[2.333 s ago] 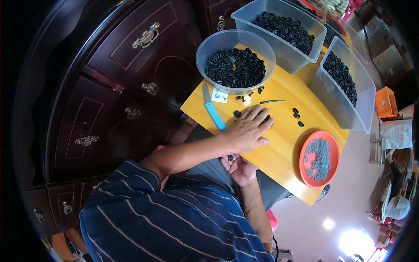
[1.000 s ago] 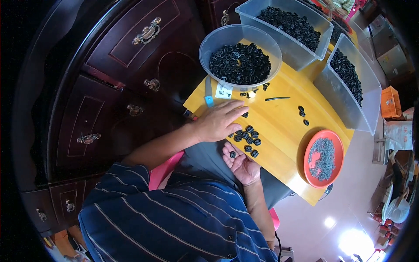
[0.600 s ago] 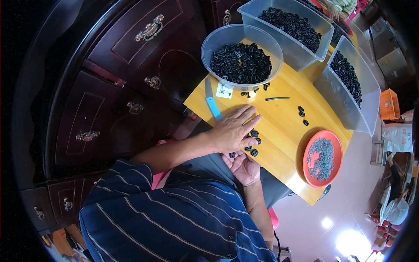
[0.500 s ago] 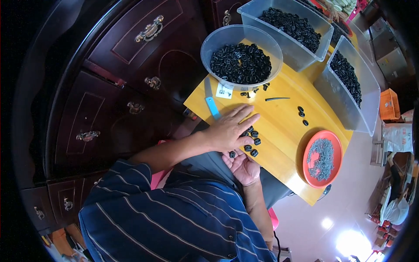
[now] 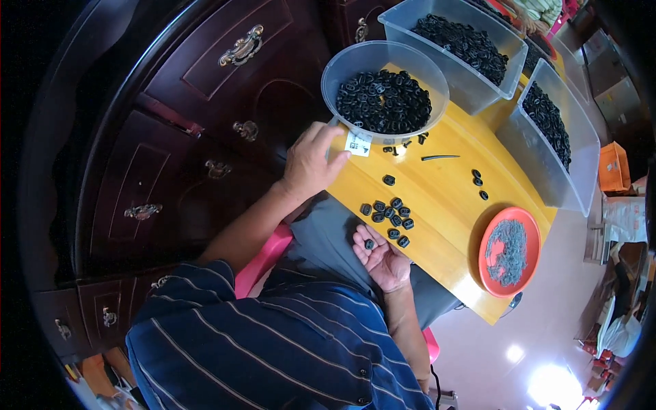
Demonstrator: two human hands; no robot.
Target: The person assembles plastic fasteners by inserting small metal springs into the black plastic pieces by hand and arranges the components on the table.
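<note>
My left hand [image 5: 311, 162] is at the table's left edge, thumb apart from its curled fingers. The knife is mostly hidden there; its blue handle no longer shows on the tabletop, and the hand seems closed round it. Palm up below the table's near edge, my right hand [image 5: 384, 262] has one small black oval plastic piece [image 5: 369, 244] resting on its fingers. Just beyond it lies a loose cluster of similar black pieces [image 5: 389, 212]. A single black piece [image 5: 389, 180] sits apart from them, farther back.
On the yellow table [image 5: 437, 195] stand a round clear tub [image 5: 437, 113] and two clear bins [image 5: 471, 96], [image 5: 581, 164] of black pieces. An orange-red plate [image 5: 486, 280] holds small grey parts. A white label card [image 5: 357, 144] and thin black strip [image 5: 440, 157] lie nearby. Dark drawers [image 5: 184, 130] flank the left.
My left hand has left the cluster of black pieces and moved left and back to where the knife lay. My right hand keeps its piece, now fully in sight.
</note>
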